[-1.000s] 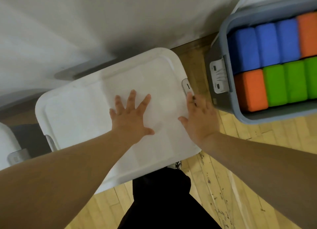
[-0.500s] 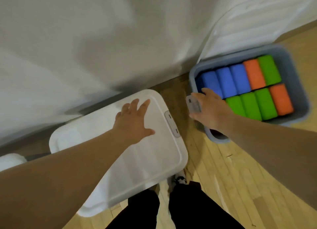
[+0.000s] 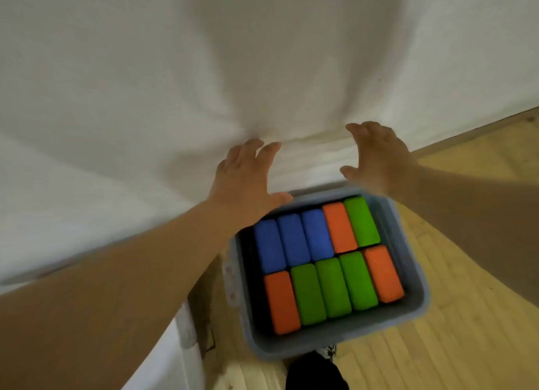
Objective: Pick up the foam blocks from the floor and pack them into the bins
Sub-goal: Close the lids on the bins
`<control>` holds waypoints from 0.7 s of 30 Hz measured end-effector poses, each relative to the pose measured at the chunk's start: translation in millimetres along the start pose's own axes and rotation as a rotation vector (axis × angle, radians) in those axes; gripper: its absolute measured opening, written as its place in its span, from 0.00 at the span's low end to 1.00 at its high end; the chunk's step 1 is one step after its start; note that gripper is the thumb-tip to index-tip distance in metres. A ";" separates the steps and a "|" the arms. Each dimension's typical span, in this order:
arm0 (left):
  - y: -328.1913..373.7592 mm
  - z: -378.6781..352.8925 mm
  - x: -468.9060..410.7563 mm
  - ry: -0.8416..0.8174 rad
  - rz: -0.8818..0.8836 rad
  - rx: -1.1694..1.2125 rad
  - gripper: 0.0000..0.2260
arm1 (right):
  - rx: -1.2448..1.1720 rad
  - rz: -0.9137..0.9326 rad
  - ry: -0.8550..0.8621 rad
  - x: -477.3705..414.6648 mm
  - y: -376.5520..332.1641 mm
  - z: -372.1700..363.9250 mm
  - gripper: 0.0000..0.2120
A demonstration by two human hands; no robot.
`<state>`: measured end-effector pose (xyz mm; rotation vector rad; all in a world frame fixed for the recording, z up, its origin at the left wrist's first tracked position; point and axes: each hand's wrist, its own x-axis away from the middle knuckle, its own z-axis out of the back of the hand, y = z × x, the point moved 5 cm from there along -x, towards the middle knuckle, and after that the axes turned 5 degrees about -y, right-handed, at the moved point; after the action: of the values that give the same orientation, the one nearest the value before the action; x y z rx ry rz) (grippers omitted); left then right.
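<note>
An open grey bin (image 3: 326, 341) stands on the wooden floor by the white wall, packed with two rows of foam blocks: blue blocks (image 3: 293, 240), orange blocks (image 3: 281, 302) and green blocks (image 3: 332, 287). A white lid (image 3: 309, 163) leans against the wall behind the bin's far rim. My left hand (image 3: 243, 176) is above the bin's far left corner, fingers spread, reaching toward the lid. My right hand (image 3: 379, 156) is above the far right corner, fingers apart, close to the lid. Neither hand holds anything.
The white lid of a second, closed bin (image 3: 172, 357) shows at the lower left, beside the grey bin. A latch (image 3: 230, 281) sits on the grey bin's left end. My dark trouser leg and shoe (image 3: 316, 369) are at the bottom. Wooden floor (image 3: 466, 316) extends right.
The view has swung right, from the closed white-lidded bin to the open grey one. Both hands left the white lid and latch and rose to the far side of the grey bin.
</note>
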<state>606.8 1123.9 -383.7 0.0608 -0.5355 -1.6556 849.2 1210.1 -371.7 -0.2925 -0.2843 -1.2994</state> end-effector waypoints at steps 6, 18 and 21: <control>30.6 -25.7 -37.0 -0.009 0.222 -0.053 0.44 | 0.093 0.195 -0.029 -30.3 40.6 -6.2 0.43; 43.2 -53.0 -14.2 -0.015 0.396 0.113 0.34 | -0.187 0.274 -0.402 -21.9 68.2 -1.8 0.31; 33.0 -60.9 9.8 0.004 0.503 0.219 0.34 | -0.207 0.327 -0.357 2.2 39.0 13.0 0.31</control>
<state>656.5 1093.8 -422.8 0.0829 -0.6661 -1.1035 887.1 1222.4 -360.9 -0.7205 -0.3865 -0.9489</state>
